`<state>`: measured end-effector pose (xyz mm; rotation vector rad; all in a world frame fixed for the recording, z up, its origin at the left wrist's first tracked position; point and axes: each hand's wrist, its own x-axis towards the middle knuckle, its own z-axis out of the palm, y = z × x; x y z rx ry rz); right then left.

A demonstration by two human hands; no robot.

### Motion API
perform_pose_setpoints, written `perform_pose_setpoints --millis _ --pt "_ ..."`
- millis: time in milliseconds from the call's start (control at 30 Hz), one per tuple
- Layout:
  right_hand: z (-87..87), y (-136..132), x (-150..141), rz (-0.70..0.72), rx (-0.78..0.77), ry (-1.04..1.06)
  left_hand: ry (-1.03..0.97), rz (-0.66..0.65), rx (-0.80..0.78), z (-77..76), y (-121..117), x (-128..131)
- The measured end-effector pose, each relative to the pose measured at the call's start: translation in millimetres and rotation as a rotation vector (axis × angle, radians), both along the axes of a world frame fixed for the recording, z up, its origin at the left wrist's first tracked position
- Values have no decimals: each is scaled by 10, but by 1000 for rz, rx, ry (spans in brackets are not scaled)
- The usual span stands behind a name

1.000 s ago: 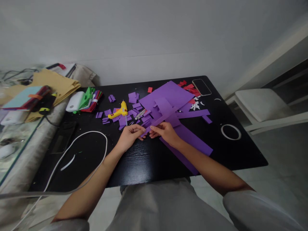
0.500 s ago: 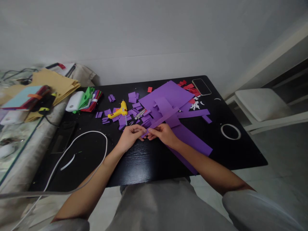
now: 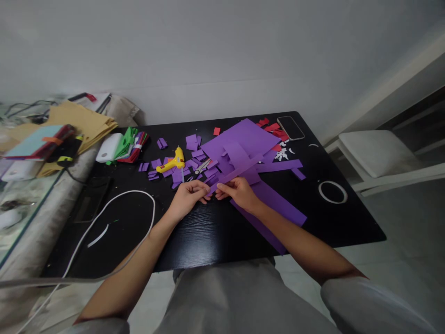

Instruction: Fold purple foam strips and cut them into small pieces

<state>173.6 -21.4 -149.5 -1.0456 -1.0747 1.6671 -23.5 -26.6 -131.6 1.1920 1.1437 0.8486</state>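
Closest to the near edge of the counter (image 3: 194, 253), a white cable (image 3: 154, 211) loops over its left part and passes across the left forearm, with a thin curved white sliver (image 3: 98, 235) lying inside the loop. To the right, a wide purple sheet (image 3: 281, 204) lies partly under the right forearm and points toward the near right corner.

Beyond that bare front stretch, both hands meet at a narrow purple strip (image 3: 245, 167). The left hand (image 3: 189, 197) is closed in a pinch on the strip's near end. The right hand (image 3: 239, 191), just beside it, grips the strip a little farther along between thumb and fingers. From the two hands the strip slants away toward the far right corner, over other purple paper.

A white ring (image 3: 333, 191) lies near the right edge. Left of the strip, well apart from the fingers, a yellow glue gun (image 3: 175, 161) rests among small purple pieces, with scissors (image 3: 201, 167) between it and the strip. Farther back lies a large purple sheet (image 3: 246, 132); red scraps (image 3: 273, 126) lie beside it, and a phone (image 3: 291, 127) sits by the far right corner.
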Motion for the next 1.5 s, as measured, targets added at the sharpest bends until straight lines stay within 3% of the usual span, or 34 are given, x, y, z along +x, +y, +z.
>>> perform_pose_setpoints --millis 400,867,1300,1500 --pt "10 26 47 -55 16 -35 20 6 98 14 21 -31" --pt "-34 -32 -40 30 26 -33 13 3 94 0 -15 64" --pt "-2 72 70 -105 1 -27 50 73 129 -24 53 -55" --pt "-16 -4 -15 -12 -15 -2 109 66 202 -6 11 7"
